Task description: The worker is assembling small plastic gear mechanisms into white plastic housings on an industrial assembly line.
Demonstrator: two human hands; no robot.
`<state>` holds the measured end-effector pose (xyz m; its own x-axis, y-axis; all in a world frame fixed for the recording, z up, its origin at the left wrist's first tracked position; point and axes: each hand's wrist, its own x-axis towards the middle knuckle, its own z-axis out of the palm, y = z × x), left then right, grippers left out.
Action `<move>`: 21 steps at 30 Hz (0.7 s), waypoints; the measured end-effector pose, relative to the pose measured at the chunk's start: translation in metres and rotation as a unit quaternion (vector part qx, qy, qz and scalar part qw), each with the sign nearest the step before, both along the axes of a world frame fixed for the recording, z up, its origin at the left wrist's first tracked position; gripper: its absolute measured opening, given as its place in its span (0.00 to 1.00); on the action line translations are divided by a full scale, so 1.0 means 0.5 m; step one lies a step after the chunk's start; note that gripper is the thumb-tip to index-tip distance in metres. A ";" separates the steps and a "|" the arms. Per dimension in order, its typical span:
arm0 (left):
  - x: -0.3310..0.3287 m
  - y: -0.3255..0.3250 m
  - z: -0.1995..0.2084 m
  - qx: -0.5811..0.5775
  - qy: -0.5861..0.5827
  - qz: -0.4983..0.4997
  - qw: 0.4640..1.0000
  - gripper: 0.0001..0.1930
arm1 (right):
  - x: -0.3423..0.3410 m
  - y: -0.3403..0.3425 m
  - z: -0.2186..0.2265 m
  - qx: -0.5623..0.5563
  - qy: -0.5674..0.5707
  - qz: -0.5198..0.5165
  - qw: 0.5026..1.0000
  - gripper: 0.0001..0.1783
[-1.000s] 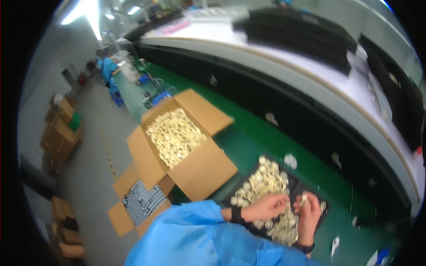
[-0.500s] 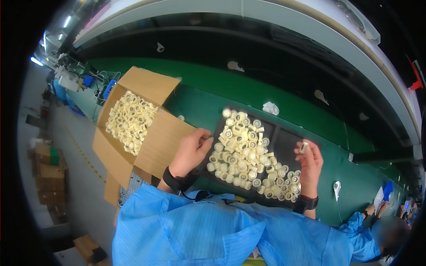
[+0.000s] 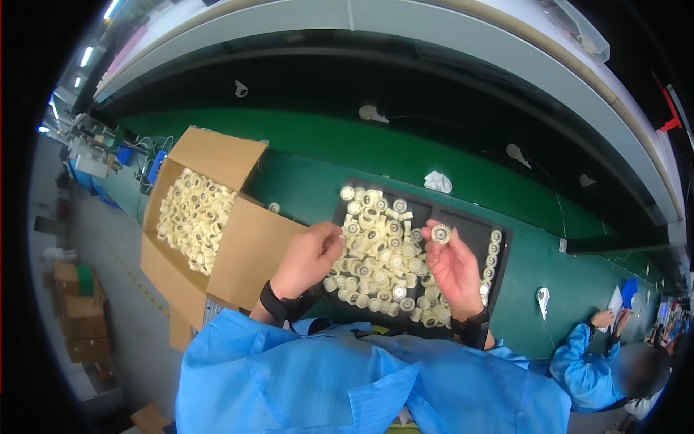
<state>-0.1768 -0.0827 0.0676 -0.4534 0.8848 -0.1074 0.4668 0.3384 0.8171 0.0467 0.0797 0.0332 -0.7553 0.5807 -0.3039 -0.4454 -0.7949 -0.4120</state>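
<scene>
The single head view comes from a camera worn on the person's head, the left one of a side-by-side pair, and looks down and forward over the counter (image 3: 538, 253). The blue smock (image 3: 289, 376) fills the lower edge, very near; the left hand (image 3: 307, 260) and right hand (image 3: 454, 271) sit just beyond it, around mid-frame, with the tray (image 3: 466, 235) seen from above. The wide fisheye lens bends the shelf (image 3: 347, 20) into an arch across the top and takes in the floor (image 3: 137, 271) far left and a co-worker (image 3: 587, 372) at lower right, inside a black rim.
</scene>
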 end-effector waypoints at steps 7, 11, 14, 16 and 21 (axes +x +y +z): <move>0.014 -0.009 -0.020 -0.028 0.020 -0.038 0.999 0.10 | 0.003 -0.004 0.009 0.025 0.026 0.007 0.999 0.23; 0.017 -0.030 -0.037 -0.049 0.038 -0.054 0.997 0.12 | 0.003 -0.007 0.007 0.052 0.013 0.014 0.998 0.24; 0.025 -0.039 -0.040 -0.067 0.036 -0.058 0.995 0.12 | -0.005 -0.012 0.016 0.058 0.016 0.026 0.998 0.24; 0.028 -0.039 -0.036 -0.068 0.038 -0.066 0.995 0.12 | -0.011 -0.015 0.027 0.074 0.025 0.046 0.996 0.24; 0.031 -0.040 -0.042 -0.075 0.034 -0.081 0.993 0.13 | -0.018 -0.017 0.027 0.088 0.036 0.058 0.994 0.24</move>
<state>-0.1611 -0.1024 0.0466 -0.3168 0.9233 -0.2170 0.5772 0.3692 0.7284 0.0375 0.0711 0.0465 -0.8364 0.5276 -0.1487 -0.3881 -0.7616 -0.5190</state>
